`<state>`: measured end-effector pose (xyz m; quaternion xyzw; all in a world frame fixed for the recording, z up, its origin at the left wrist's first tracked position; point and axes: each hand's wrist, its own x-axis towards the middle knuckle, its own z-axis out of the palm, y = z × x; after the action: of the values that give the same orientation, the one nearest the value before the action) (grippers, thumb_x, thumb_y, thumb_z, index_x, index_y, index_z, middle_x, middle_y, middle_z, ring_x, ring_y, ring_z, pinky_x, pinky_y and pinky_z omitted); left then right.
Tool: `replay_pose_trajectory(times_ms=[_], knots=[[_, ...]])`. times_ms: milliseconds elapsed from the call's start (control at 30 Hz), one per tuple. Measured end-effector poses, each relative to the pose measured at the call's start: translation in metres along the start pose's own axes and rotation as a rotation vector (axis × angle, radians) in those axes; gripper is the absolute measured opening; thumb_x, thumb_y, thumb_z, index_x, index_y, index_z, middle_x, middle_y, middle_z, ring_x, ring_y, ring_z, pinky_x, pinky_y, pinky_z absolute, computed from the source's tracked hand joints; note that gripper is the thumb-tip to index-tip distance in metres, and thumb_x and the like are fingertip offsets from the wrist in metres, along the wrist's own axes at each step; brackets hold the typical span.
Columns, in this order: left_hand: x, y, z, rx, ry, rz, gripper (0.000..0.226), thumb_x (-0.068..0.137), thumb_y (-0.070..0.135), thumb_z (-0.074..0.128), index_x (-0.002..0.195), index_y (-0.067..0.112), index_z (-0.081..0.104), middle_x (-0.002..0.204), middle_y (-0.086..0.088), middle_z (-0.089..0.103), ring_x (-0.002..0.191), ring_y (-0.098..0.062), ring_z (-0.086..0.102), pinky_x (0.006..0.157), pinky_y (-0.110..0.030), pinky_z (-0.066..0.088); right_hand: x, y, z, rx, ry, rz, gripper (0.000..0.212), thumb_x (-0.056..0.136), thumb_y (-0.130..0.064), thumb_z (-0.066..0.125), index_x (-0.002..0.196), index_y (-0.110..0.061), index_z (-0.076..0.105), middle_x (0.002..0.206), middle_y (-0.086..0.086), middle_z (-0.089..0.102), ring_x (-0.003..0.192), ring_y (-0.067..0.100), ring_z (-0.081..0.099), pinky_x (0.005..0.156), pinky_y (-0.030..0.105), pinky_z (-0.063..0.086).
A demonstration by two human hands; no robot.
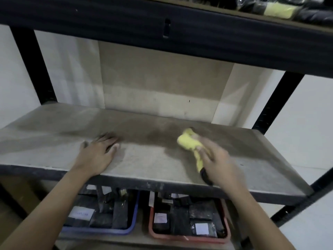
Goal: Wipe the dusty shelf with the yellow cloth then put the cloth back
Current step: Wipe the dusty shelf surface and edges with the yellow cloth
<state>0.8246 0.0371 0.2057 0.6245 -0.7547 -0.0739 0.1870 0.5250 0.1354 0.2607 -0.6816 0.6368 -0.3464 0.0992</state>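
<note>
The dusty shelf (pixel 63 130) is a grey board in a black metal rack, with darker streaks across its middle. My right hand (pixel 219 165) grips the bunched yellow cloth (pixel 187 142) and presses it on the board right of centre; the hand and cloth are blurred. A black-edged part of the cloth hangs below my palm at the shelf's front edge. My left hand (pixel 98 150) lies flat on the board left of centre, fingers spread, holding nothing.
Below the shelf stand a blue tray (pixel 133 226) and a red tray (pixel 151 230), both filled with dark packets. The upper shelf (pixel 180 33) carries dark bundles and yellow cloth material (pixel 277 9) at the top right. Black uprights frame both sides.
</note>
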Motion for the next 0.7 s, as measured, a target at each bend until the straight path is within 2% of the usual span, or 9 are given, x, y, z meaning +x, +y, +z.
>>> replay_pose_trajectory(times_ms=[67, 167, 233, 300, 367, 433, 533, 633, 700], knots=[[-0.004, -0.001, -0.005, 0.008, -0.005, 0.012, 0.042, 0.098, 0.040, 0.030, 0.137, 0.031, 0.042, 0.152, 0.008, 0.032, 0.143, -0.011, 0.020, 0.111, -0.049, 0.020, 0.002, 0.010, -0.004, -0.246, -0.007, 0.222, 0.033, 0.097, -0.027, 0.041, 0.129, -0.024, 0.049, 0.114, 0.006, 0.059, 0.105, 0.025, 0.056, 0.073, 0.029, 0.035], [-0.004, 0.007, -0.004, -0.037, -0.020, -0.014, 0.042, 0.098, 0.040, 0.030, 0.136, 0.028, 0.046, 0.150, 0.005, 0.036, 0.141, -0.014, 0.024, 0.112, -0.052, 0.013, 0.002, 0.007, 0.017, -0.470, -0.100, 0.310, 0.042, 0.098, -0.033, 0.033, 0.138, -0.020, 0.038, 0.130, 0.014, 0.055, 0.117, 0.032, 0.048, 0.092, 0.038, 0.035], [-0.010, 0.023, -0.002, -0.130, 0.031, -0.003, 0.044, 0.097, 0.043, 0.030, 0.133, 0.026, 0.050, 0.146, 0.003, 0.043, 0.139, -0.015, 0.030, 0.112, -0.053, 0.013, 0.001, -0.011, 0.030, -0.341, -0.154, 0.317, 0.043, 0.099, -0.032, 0.029, 0.139, -0.016, 0.036, 0.134, 0.013, 0.053, 0.122, 0.031, 0.045, 0.097, 0.036, 0.033], [-0.018, 0.053, -0.001, -0.213, 0.095, 0.072, 0.052, 0.091, 0.051, 0.027, 0.131, 0.029, 0.051, 0.143, 0.002, 0.047, 0.137, -0.015, 0.035, 0.113, -0.050, 0.017, 0.001, -0.029, 0.040, -0.137, -0.184, 0.246, 0.039, 0.099, -0.025, 0.032, 0.135, -0.015, 0.044, 0.135, 0.011, 0.053, 0.123, 0.027, 0.047, 0.097, 0.032, 0.035], [-0.022, 0.091, 0.000, -0.245, 0.119, 0.166, 0.048, 0.090, 0.044, 0.032, 0.134, 0.031, 0.048, 0.144, 0.004, 0.045, 0.137, -0.014, 0.034, 0.113, -0.049, 0.018, 0.002, -0.036, 0.048, -0.007, -0.130, 0.197, 0.035, 0.098, -0.018, 0.037, 0.129, -0.014, 0.051, 0.133, 0.006, 0.056, 0.122, 0.022, 0.049, 0.094, 0.022, 0.034], [-0.022, 0.127, 0.003, -0.198, 0.099, 0.226, 0.045, 0.094, 0.032, 0.040, 0.138, 0.028, 0.042, 0.147, 0.003, 0.040, 0.139, -0.015, 0.030, 0.115, -0.047, 0.018, 0.005, -0.033, 0.049, 0.066, 0.006, 0.212, 0.033, 0.096, -0.012, 0.040, 0.125, -0.013, 0.055, 0.129, 0.004, 0.058, 0.119, 0.019, 0.052, 0.085, 0.012, 0.031], [-0.020, 0.155, 0.019, -0.011, -0.027, 0.243, 0.052, 0.094, 0.041, 0.040, 0.143, 0.026, 0.032, 0.151, 0.000, 0.032, 0.141, -0.020, 0.023, 0.114, -0.049, 0.019, 0.009, -0.015, 0.046, 0.025, 0.162, 0.275, 0.031, 0.094, -0.013, 0.044, 0.123, -0.011, 0.056, 0.125, 0.006, 0.061, 0.114, 0.021, 0.056, 0.089, 0.019, 0.036], [-0.022, 0.155, 0.037, 0.071, -0.123, 0.211, 0.060, 0.093, 0.049, 0.039, 0.146, 0.025, 0.025, 0.155, -0.001, 0.024, 0.145, -0.022, 0.011, 0.113, -0.046, 0.024, 0.009, 0.001, 0.050, -0.049, 0.167, 0.289, 0.030, 0.092, -0.016, 0.048, 0.120, -0.010, 0.058, 0.121, 0.010, 0.064, 0.112, 0.026, 0.056, 0.096, 0.034, 0.041], [-0.021, 0.149, 0.041, 0.049, -0.124, 0.202, 0.057, 0.095, 0.044, 0.038, 0.147, 0.025, 0.022, 0.156, -0.001, 0.021, 0.146, -0.021, 0.009, 0.114, -0.044, 0.026, 0.010, 0.006, 0.055, -0.094, 0.135, 0.277, 0.030, 0.092, -0.020, 0.049, 0.119, -0.012, 0.059, 0.120, 0.009, 0.064, 0.113, 0.027, 0.055, 0.095, 0.035, 0.042]])
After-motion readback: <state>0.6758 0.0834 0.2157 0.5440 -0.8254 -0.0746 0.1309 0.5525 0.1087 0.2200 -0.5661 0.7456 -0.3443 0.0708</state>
